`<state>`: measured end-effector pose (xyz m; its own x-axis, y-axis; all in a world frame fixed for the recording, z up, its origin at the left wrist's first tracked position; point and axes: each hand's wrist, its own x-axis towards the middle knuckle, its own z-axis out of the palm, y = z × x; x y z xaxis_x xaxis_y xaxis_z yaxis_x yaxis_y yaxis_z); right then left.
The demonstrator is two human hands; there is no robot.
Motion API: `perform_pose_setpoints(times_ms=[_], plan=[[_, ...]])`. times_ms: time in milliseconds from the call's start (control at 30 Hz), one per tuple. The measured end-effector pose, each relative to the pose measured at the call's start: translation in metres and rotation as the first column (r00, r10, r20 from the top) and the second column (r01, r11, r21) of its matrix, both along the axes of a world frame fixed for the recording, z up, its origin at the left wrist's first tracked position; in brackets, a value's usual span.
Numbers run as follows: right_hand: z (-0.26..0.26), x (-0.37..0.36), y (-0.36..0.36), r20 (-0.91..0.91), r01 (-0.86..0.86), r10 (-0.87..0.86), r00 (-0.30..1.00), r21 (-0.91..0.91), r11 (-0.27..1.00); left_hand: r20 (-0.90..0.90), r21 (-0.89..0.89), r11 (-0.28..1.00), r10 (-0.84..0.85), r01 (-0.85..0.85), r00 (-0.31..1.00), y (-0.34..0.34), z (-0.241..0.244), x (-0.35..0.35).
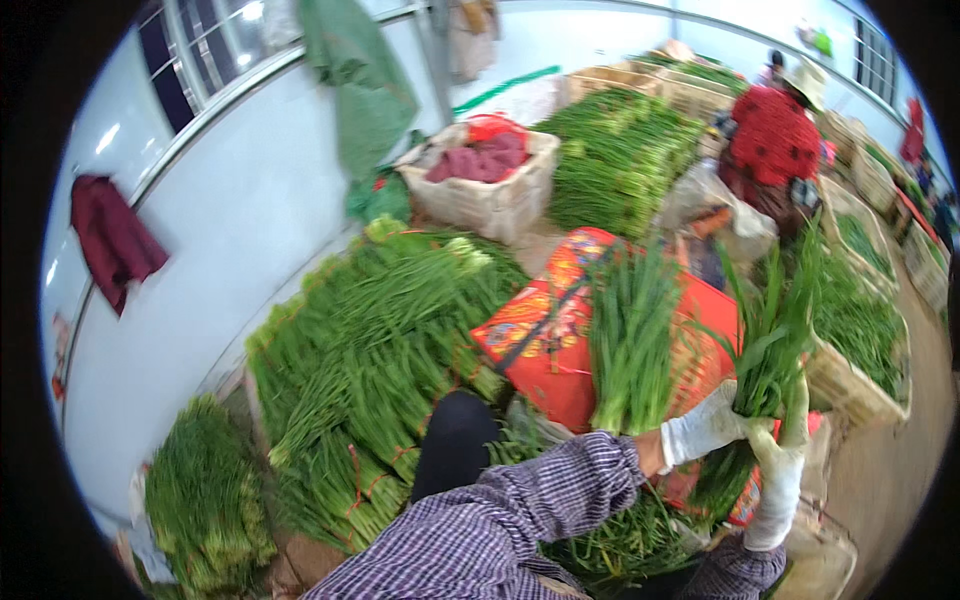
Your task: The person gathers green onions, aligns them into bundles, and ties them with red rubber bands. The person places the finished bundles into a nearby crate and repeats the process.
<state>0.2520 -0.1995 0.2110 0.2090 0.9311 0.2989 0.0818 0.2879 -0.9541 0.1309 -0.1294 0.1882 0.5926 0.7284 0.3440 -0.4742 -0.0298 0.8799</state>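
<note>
White gloves cover both of my hands, at the right of the head view. A loose bunch of long green leafy stalks (772,356), like garlic chives, stands upright between them. My left hand (701,433) grips its lower part from the left. From below and the right, my right hand (778,465) clasps the same bunch, fingers pointing up along it. Left of the hands, another bunch of stalks (634,337) lies on a red printed sheet (540,382), pale ends toward me. More loose greens (630,540) lie beneath my forearms.
Tied bunches (375,322) form a large pile on the left, with a smaller pile (206,502) beside it. Crates of greens (862,382) line the right. A crate with cloth (487,187) and another pile (622,157) stand ahead. A person in red (776,135) bends near the crates.
</note>
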Motion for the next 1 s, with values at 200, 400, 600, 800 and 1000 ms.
perform_pose_setpoints(times_ms=[200, 400, 600, 800, 1000], plan=[[-0.035, -0.042, -0.052, -0.306, -0.566, 0.477, 0.824, -0.423, 0.708, 0.345, -0.560, 0.828, 0.241, -0.007, 0.907, 0.015, 0.010, -0.084], [-0.072, -0.072, -0.118, -0.528, -0.479, 0.129, 0.839, -0.605, 0.636, 0.297, -0.720, 0.668, 0.542, -0.189, 0.786, 0.030, -0.014, -0.154], [-0.107, -0.079, -0.152, 0.374, -0.109, 0.329, 0.867, -0.502, 0.858, 0.333, -0.559, 0.682, 0.706, -0.472, 0.625, 0.044, -0.007, -0.230], [-0.082, -0.072, -0.140, 0.567, -0.207, 0.524, 0.635, -0.529, 0.823, 0.521, -0.550, 0.765, 0.627, -0.334, 0.579, 0.043, 0.010, -0.261], [-0.058, -0.122, -0.100, -0.654, -0.464, 0.175, 0.736, -0.299, 0.834, 0.396, -0.567, 0.764, 0.580, -0.307, 0.712, 0.013, 0.001, -0.217]])
